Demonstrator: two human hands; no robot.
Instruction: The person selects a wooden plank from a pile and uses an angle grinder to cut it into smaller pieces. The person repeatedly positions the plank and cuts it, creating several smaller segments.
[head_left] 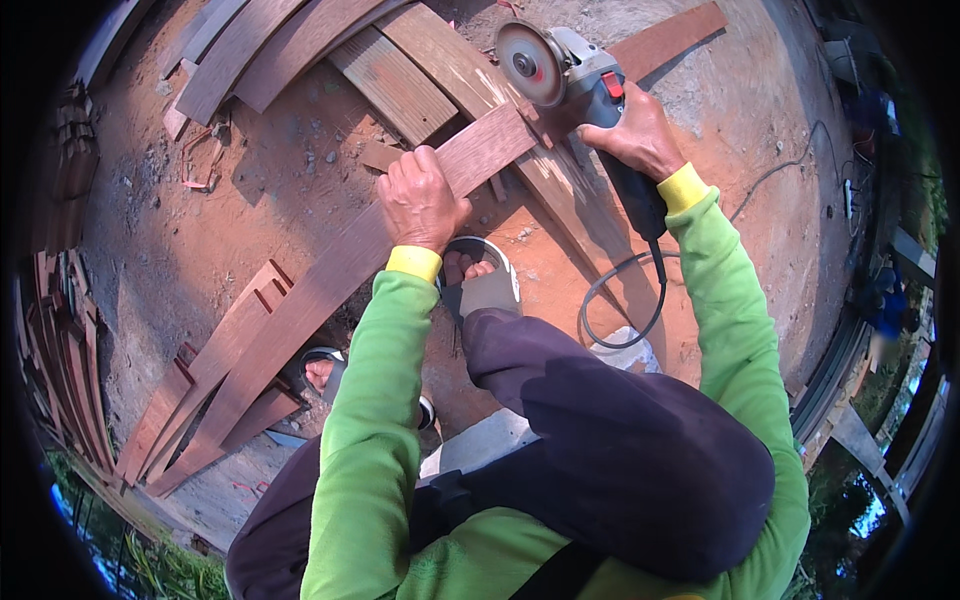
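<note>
My right hand is wrapped round the body of an angle grinder, a dark blue-grey tool with a red switch and a silver head. Its round disc points up and left, close to the far end of a reddish-brown wooden plank but apart from it. My left hand is closed over that plank a little short of its end. The plank slants from the lower left to the upper middle, its far end resting across other boards. Whether the disc turns, I cannot tell.
Thick boards lie crosswise under the plank's end. More planks lie at the lower left, some with notches. A black power cord loops from the grinder near my sandalled foot. Stacked strips stand at the far left.
</note>
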